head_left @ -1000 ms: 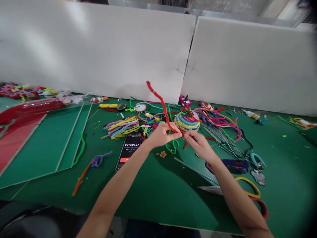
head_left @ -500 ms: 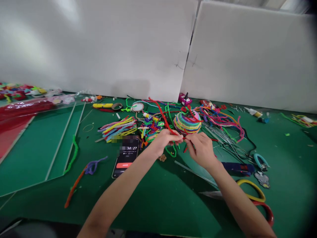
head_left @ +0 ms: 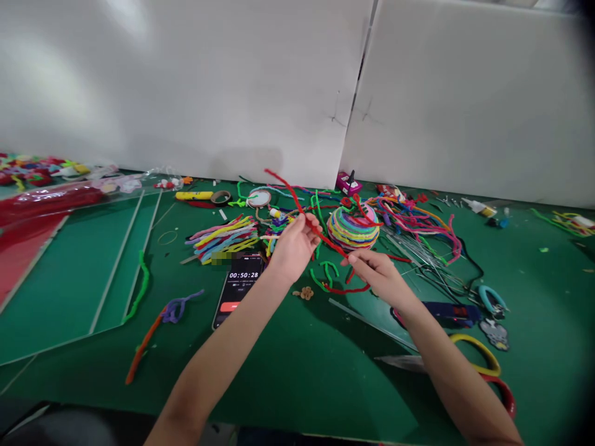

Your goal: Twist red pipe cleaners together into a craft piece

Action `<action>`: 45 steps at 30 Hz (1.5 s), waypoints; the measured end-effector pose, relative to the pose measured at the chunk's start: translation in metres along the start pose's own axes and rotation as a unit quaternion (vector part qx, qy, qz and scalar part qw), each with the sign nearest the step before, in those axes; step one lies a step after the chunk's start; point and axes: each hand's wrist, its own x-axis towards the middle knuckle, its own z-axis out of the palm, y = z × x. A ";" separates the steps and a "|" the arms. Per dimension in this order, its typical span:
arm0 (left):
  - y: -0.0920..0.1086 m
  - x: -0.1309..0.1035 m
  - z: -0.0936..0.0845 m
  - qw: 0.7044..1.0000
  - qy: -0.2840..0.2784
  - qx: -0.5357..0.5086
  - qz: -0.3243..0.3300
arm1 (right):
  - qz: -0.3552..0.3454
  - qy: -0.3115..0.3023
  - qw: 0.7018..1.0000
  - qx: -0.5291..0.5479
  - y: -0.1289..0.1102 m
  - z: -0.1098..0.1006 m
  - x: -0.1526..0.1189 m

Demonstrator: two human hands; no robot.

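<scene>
The green desk (head_left: 297,365) has open room at its near side, before my arms. Right of centre, the scissors (head_left: 404,363) lie partly under my right forearm. My left hand (head_left: 295,244) and right hand (head_left: 374,272) are apart, fingers closed on the red stem (head_left: 328,240) stretched between them, above the desk.

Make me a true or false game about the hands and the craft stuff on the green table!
The left hand and right hand both hold one red pipe cleaner. True.
The scissors are in the left hand. False: the scissors lie on the green table.
The phone has numbers on its screen. True.
The brown flower is on the phone. False: the brown flower lies on the table.
</scene>
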 end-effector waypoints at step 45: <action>0.104 -0.049 -0.007 0.967 -0.035 -0.131 0.216 | 0.024 0.009 0.995 0.100 -0.005 -0.022 -0.008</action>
